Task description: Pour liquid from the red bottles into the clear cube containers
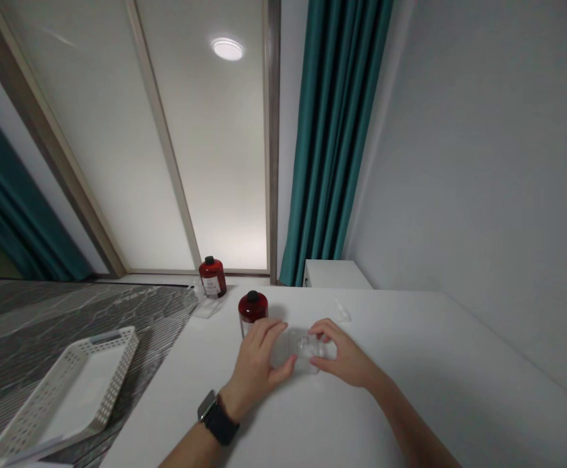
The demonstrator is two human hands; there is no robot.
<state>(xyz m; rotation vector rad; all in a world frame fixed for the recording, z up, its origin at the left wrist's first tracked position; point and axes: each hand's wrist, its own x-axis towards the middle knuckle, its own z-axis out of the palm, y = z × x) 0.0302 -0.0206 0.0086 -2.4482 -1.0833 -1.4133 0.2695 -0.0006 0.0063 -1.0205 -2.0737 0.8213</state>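
Note:
A small clear plastic container (299, 351) rests on the white table (410, 390) between my two hands. My left hand (258, 361), with a dark watch on its wrist, curls its fingers and thumb round the container's left side. My right hand (344, 356) pinches the container's top right part with fingertips pressed together. A dark red bottle with a black cap (252, 309) stands just behind my left hand.
A second dark red bottle (212, 277) stands farther back on the table's left edge, beside a clear wrapper. A small clear item (342, 311) lies behind my right hand. A white perforated basket (69, 396) sits at left on the dark marbled surface.

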